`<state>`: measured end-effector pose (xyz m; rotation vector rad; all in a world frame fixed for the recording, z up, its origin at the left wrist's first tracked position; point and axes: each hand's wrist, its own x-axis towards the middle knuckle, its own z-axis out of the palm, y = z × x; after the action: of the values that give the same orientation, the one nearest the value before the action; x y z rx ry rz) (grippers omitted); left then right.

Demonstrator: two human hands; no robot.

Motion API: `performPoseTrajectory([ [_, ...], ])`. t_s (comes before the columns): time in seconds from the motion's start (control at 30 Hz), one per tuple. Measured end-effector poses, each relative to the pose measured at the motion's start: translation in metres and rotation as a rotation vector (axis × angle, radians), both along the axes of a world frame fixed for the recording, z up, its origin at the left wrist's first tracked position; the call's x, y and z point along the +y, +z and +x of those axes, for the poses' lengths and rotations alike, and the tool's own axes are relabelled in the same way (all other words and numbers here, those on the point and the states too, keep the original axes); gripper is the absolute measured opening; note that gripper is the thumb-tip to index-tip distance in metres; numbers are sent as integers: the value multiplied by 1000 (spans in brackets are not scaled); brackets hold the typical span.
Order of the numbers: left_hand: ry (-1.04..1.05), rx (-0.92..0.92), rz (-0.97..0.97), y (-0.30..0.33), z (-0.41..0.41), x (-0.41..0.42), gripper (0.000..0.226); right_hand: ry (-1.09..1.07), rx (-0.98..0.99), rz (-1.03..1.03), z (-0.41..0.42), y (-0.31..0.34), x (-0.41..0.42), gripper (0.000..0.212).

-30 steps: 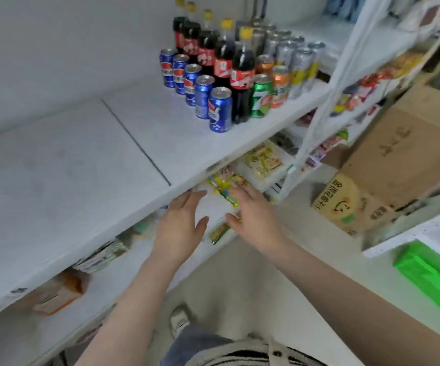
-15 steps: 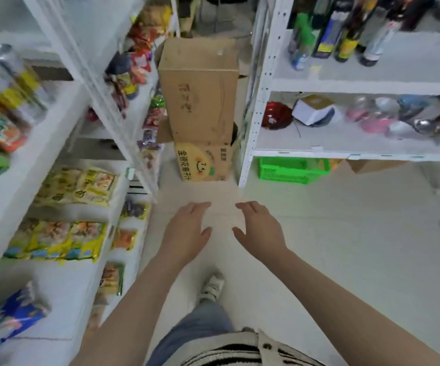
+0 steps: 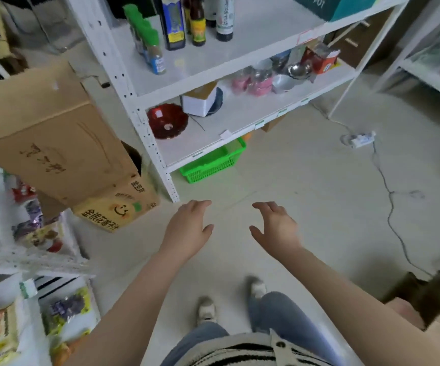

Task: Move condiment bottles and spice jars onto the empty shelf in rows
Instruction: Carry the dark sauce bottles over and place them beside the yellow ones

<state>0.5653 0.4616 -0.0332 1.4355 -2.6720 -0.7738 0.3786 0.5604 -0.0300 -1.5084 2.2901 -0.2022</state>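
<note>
Green-capped spice jars point(image 3: 153, 48) stand in a row on the upper board of a white rack point(image 3: 208, 62), with several dark condiment bottles point(image 3: 197, 22) behind them. My left hand point(image 3: 187, 231) and my right hand point(image 3: 275, 228) hover side by side over the floor, well below and in front of that rack. Both hands hold nothing and their fingers are relaxed and slightly spread.
The rack's lower board carries a red bowl point(image 3: 167, 120), a white box point(image 3: 200, 101), pink items and metal bowls. A green basket point(image 3: 213, 161) sits under it. Stacked cardboard boxes point(image 3: 55, 143) stand at left, snack packets point(image 3: 65, 310) lower left, and a power strip with cable point(image 3: 361, 140) lies on the floor.
The view has swung from the soda-can shelf across the aisle to the rack with bottles, which is now closer. Both hands stayed empty in front of me and moved slightly apart.
</note>
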Motion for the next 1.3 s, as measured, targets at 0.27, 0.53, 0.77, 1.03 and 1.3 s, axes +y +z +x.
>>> performPoseTrajectory([
  [0.27,-124,33,19,-19,-147,-57,54,-128,30,13,-134,-12,-45,53],
  [0.53,47,102,13,-6,-267,-118,50,-20,0,-20,-275,3,-128,52],
  [0.77,210,176,-37,12,-312,-189,46,90,-39,-97,-335,19,-232,51],
  [1.03,416,367,-102,25,-345,-321,48,161,-76,-205,-369,26,-363,51],
  [1.3,631,597,-114,55,-371,-439,63,218,-265,-281,-382,43,-476,53],
])
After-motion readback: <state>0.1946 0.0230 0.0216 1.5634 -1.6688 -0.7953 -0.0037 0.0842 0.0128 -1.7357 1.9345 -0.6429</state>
